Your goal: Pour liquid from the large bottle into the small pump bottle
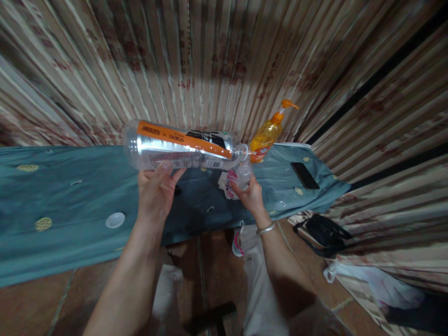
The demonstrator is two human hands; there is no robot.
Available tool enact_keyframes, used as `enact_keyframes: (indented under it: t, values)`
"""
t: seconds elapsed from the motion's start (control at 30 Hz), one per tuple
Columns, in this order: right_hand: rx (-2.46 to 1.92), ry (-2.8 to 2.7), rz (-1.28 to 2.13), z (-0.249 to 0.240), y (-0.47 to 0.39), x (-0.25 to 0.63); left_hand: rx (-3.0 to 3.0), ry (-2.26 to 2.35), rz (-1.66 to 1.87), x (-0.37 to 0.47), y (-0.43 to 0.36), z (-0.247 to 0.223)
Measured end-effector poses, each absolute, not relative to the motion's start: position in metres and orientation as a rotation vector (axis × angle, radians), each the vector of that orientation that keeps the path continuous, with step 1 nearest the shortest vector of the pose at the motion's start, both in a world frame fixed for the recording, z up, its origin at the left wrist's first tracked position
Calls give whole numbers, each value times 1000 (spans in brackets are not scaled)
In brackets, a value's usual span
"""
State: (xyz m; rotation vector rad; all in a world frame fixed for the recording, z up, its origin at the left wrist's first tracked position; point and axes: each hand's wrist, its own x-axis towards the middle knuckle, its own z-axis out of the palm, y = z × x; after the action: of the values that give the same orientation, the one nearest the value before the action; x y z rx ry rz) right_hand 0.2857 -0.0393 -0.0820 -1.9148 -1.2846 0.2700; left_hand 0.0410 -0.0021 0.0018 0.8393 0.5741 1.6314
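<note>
A large clear plastic bottle (175,148) with an orange and silver label lies tilted on its side in the air, its neck towards the right. My left hand (157,189) grips it from below near its base. My right hand (250,193) is closed around a small clear plastic container (244,171), held at the mouth of the large bottle. Just behind them stands an orange pump bottle (266,137) with yellow liquid, appearing slanted. A crumpled white and pink packet (229,185) is beside my right fingers; whether they touch it is unclear.
A teal cloth (80,186) covers the long narrow table. On it are a white round lid or dish (115,220) at the left and a black phone (304,176) at the right. Pleated curtains (210,60) hang behind. A black bag (324,233) sits at the lower right.
</note>
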Motion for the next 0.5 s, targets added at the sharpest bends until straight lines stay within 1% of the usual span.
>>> enact_keyframes:
  t: [0.5]
  values:
    - [-1910,-1296,235,-86,-39,287,815,547,1646,43,-3,5]
